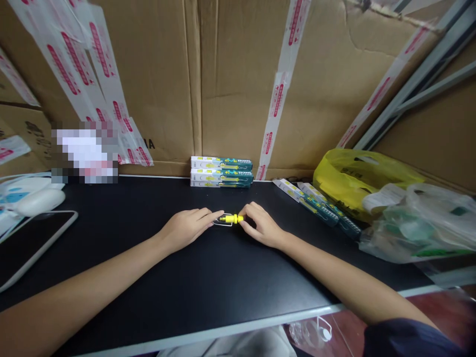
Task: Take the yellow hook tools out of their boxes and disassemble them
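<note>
A small yellow spring scale (231, 218) with a pale wire loop lies lengthwise between my hands, low over the black tabletop. My left hand (191, 225) holds the wire-loop end, its fingers together and the index finger stretched along the loop. At the other end, the thumb and fingers of my right hand (261, 225) pinch the yellow tip. My fingers hide both ends of the scale in part. Behind it, a stack of narrow printed boxes (221, 172) rests against the cardboard.
Two more printed boxes (310, 203) lie slanted on the right, beside a yellow plastic bag (364, 173) and a clear plastic bag (420, 223). A phone or tablet (33, 245) and a white mouse (40, 201) sit at left. Large cardboard boxes (156, 89) form the back.
</note>
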Demonstrator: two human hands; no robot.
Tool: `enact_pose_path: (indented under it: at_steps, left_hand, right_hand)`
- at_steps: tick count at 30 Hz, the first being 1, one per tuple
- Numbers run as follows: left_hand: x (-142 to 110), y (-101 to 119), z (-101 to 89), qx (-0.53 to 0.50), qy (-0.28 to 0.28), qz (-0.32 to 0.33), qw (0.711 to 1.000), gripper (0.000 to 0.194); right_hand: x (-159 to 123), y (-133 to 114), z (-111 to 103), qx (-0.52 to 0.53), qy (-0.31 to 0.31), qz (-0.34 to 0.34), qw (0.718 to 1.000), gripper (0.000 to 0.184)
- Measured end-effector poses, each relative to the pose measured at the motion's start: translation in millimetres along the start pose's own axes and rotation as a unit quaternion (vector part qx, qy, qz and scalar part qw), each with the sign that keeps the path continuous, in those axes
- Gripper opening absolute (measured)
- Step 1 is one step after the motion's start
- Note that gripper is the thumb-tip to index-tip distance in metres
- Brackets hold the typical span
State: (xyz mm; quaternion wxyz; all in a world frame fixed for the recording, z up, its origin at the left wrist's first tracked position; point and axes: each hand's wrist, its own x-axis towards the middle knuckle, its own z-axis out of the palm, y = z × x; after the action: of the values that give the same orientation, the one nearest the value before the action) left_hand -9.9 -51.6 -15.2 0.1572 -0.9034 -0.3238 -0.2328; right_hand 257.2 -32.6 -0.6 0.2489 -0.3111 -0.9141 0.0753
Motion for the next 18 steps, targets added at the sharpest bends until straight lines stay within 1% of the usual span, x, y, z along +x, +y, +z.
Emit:
enact_pose_path:
  at_steps: [5,8,11,13,15,16,18]
  left_hand:
    - [0.0,0.2,0.0,0.003,-0.002,-0.001,1.0,0.037]
    - [-0.5,-0.1,0.2,0.003,-0.007,-0.002,1.0,0.037]
    - [-0.8,-0.4,0.6,0.003,-0.006,-0.002,1.0,0.037]
    - [-0.7,-0.3,0.7,0.003,-0.003,-0.001,1.0,0.037]
    - [-0.4,-0.1,0.5,0.003,0.0,0.002,1.0,0.037]
    - [-0.3,0.1,0.3,0.004,0.001,0.003,1.0,0.037]
    - [0.0,0.2,-0.1,0.006,0.003,0.005,1.0,0.037]
  right_hand:
    - [-0.3,2.1,2.8,0.011,0.019,-0.006,1.0,0.008]
    - [-1.1,1.8,4.6,0.013,0.029,-0.007,0.999,0.015]
    - [-1.9,-0.6,3.3,0.02,0.033,0.01,0.999,0.022]
    - [-1.8,-2.3,1.2,0.019,0.021,0.025,0.999,0.021]
    - [-0.8,-2.9,-0.8,0.007,-0.001,0.032,0.999,0.012]
    - [-0.1,-2.8,-1.4,-0.003,-0.012,0.031,0.999,0.012]
    - [1.2,-2.0,-1.8,-0.023,-0.028,0.025,0.999,0.02]
